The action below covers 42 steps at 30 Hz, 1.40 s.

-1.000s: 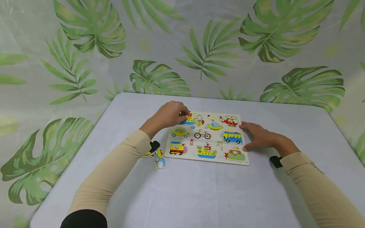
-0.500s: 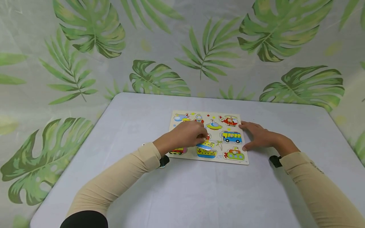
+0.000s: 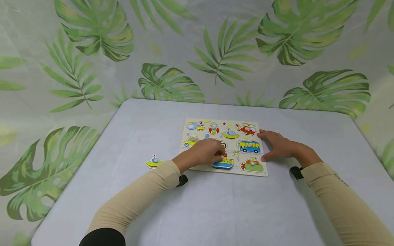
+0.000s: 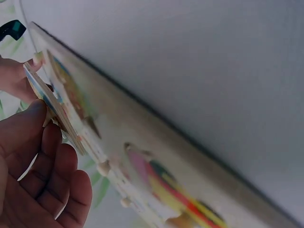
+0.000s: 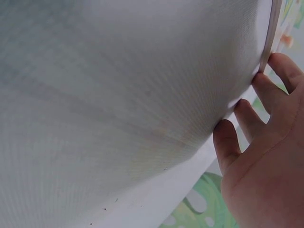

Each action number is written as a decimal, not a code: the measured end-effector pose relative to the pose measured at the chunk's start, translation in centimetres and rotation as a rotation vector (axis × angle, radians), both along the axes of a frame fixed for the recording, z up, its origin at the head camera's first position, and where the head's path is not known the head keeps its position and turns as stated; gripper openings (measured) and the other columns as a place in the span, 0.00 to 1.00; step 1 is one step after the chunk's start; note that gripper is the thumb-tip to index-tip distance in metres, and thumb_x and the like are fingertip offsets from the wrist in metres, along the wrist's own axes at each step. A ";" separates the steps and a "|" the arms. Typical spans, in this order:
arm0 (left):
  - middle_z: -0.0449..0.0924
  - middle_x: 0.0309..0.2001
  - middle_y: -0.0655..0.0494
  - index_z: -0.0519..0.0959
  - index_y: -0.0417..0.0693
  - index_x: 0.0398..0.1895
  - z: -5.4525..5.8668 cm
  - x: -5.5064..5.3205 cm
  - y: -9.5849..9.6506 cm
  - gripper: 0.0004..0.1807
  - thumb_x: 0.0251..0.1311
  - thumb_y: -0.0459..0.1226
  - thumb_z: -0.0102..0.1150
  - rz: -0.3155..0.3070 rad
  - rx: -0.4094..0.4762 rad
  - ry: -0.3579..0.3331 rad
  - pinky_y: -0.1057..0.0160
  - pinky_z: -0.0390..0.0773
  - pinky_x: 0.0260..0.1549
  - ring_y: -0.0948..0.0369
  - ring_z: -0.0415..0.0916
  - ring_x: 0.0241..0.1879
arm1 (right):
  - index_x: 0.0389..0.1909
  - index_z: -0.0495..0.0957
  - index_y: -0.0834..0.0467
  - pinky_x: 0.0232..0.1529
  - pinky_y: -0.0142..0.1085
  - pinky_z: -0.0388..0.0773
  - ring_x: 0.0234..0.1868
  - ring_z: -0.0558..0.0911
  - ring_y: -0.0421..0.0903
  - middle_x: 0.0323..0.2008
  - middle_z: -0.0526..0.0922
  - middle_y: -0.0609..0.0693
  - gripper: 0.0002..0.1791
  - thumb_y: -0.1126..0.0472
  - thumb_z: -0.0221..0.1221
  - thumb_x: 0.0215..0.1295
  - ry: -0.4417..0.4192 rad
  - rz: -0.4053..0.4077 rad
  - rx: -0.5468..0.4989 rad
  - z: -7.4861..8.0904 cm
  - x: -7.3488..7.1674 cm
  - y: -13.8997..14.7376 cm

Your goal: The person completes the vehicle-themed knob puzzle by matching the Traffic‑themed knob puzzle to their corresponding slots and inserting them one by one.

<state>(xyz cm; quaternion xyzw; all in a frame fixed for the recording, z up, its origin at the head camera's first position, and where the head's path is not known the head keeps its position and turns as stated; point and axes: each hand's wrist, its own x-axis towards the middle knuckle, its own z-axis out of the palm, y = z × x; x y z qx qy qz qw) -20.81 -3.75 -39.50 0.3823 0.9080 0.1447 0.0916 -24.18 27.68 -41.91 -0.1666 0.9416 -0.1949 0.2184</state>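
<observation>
My left hand (image 3: 207,151) pinches the peg of a ship puzzle piece (image 3: 223,164) over the bottom middle ship picture of the wooden peg puzzle board (image 3: 232,141). In the left wrist view, thumb and forefinger grip the peg, and the ship piece (image 4: 56,109) stands a little off the board's face. My right hand (image 3: 280,146) rests at the board's right edge with fingers spread. From the right wrist, its fingertips (image 5: 227,130) touch the table and the board's edge.
A loose flying saucer piece (image 3: 154,161) lies on the white table (image 3: 215,212) left of the board. My left forearm (image 3: 132,201) covers the place where other loose pieces lay. A leaf-patterned cloth (image 3: 172,34) hangs behind the table.
My left hand has carried the ship piece from the board's upper left down to the bottom middle ship picture. The board's plane and rocket pictures are uncovered. The right hand stays put.
</observation>
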 end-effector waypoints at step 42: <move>0.74 0.34 0.59 0.85 0.50 0.47 -0.8 0.7 -0.4 0.10 0.69 0.38 0.56 -0.061 -0.065 -0.059 0.71 0.64 0.36 0.64 0.66 0.37 | 0.76 0.52 0.62 0.68 0.74 0.44 0.76 0.42 0.72 0.78 0.44 0.65 0.63 0.38 0.74 0.45 -0.002 0.004 0.002 0.2 -0.1 -0.2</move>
